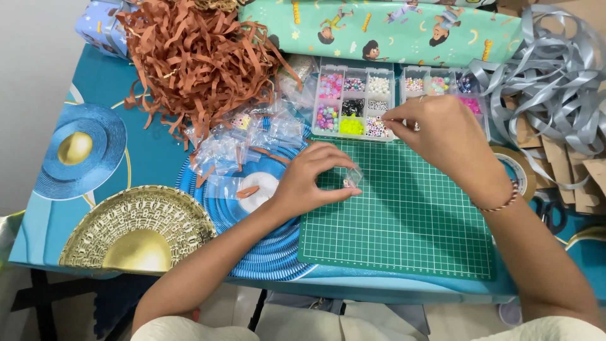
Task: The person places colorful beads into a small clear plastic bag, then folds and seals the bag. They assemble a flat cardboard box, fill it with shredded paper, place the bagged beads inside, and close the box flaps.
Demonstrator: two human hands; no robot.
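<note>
My left hand (314, 177) rests on the left edge of a green cutting mat (404, 221) and pinches a small clear plastic bag (352, 178) with a few beads inside. My right hand (442, 136) reaches to the near right corner of a clear compartment box of coloured beads (353, 104), fingertips pinched together over the white letter beads; whether a bead is between them is hidden. A beaded bracelet (499, 203) circles my right wrist.
A second bead box (442, 82) stands behind my right hand. Shredded brown paper (196, 57), several small clear bags (240, 139), a wrapping paper roll (379, 28), grey ribbon (555, 69), a tape roll (521, 167) and scissors (552, 211) surround the mat.
</note>
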